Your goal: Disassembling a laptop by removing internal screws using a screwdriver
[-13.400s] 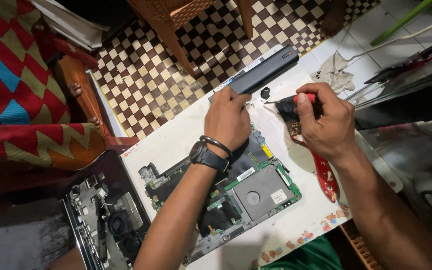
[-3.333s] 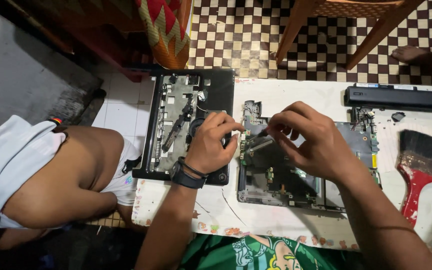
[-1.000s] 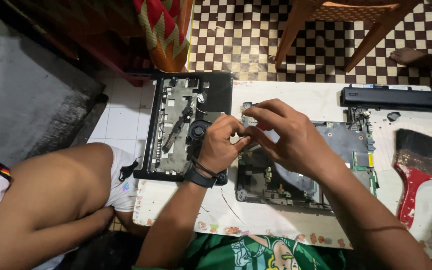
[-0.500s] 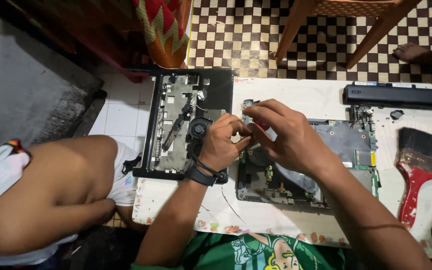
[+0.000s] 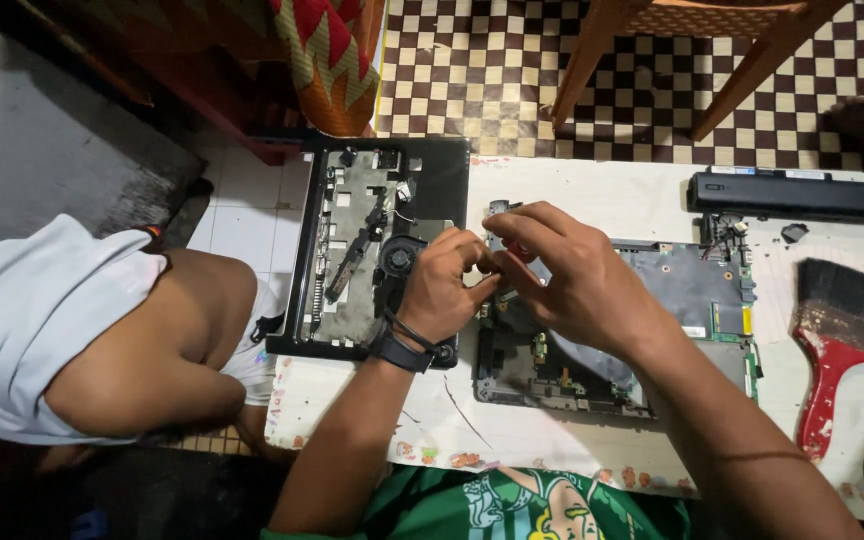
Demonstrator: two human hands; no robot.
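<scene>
A dark green laptop circuit board [image 5: 697, 290] lies on the white table [image 5: 612, 200]. Both my hands meet over its left edge. My right hand [image 5: 567, 280] is curled around a small red-handled screwdriver [image 5: 515, 248], whose tip points down at the board. My left hand [image 5: 447, 290], with a black watch on the wrist, has its fingertips pinched together right by that tip. What those fingertips hold is hidden.
An opened black laptop base [image 5: 352, 250] with a fan lies left of the board, overhanging the table edge. A long black battery [image 5: 792, 195] and a red-handled brush [image 5: 837, 350] lie at the right. Another person in a white shirt [image 5: 52, 330] crouches on the floor at left. Wooden chair legs [image 5: 597, 50] stand behind.
My hands stay at the board's left edge, fingers shifting slightly. The person on the floor has leaned further in, so more of the white shirt shows.
</scene>
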